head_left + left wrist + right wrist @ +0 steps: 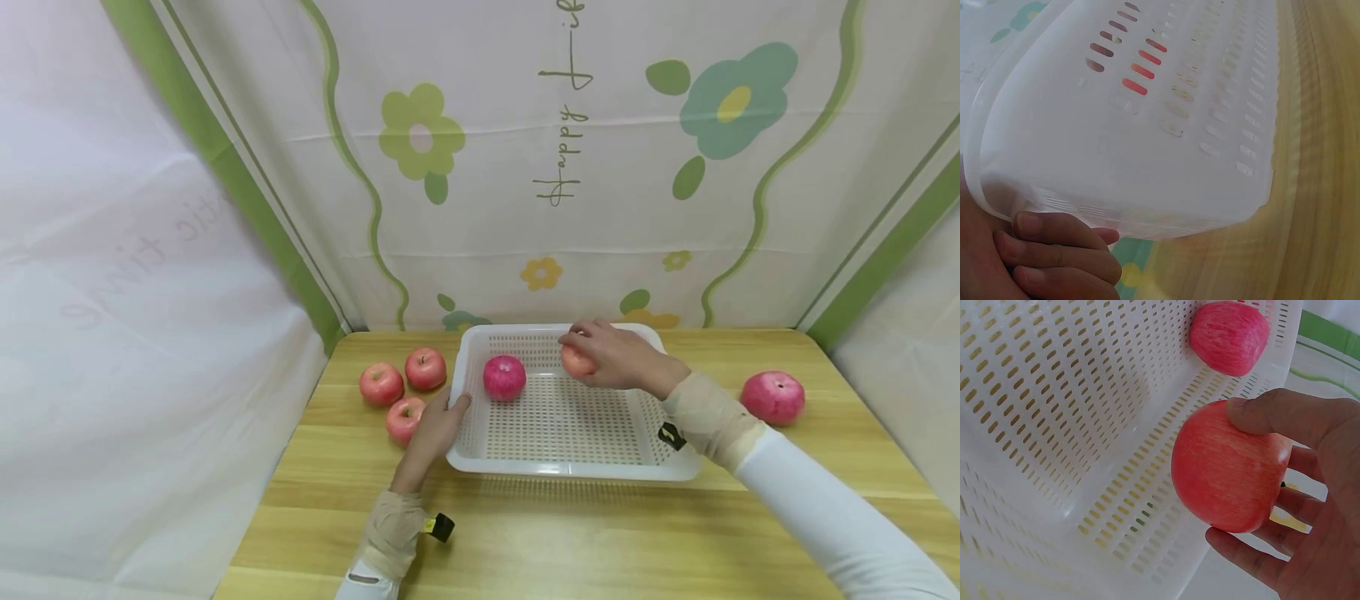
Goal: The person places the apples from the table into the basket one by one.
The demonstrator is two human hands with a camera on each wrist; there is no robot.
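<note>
A white plastic basket (pixel 558 469) with slotted walls stands on the wooden table. My left hand (pixel 437 425) grips its left rim, fingers curled over the edge; the left wrist view shows the basket's outer wall (pixel 1116 137) close by. In my right hand (pixel 622 358) is a red apple (pixel 1232 465), pinched between thumb and fingers at the basket's far right part. A deep pink apple (pixel 504 377) lies inside the basket toward the left. Left of the basket, three red apples (pixel 425 368) sit together, the nearest one beside my left hand.
To the basket's right, a large magenta round fruit (pixel 773 397) rests on the table (pixel 600 542). Behind the table hangs a white curtain (pixel 487 167) printed with flowers. Further white cloth (pixel 135 333) hangs at the left side.
</note>
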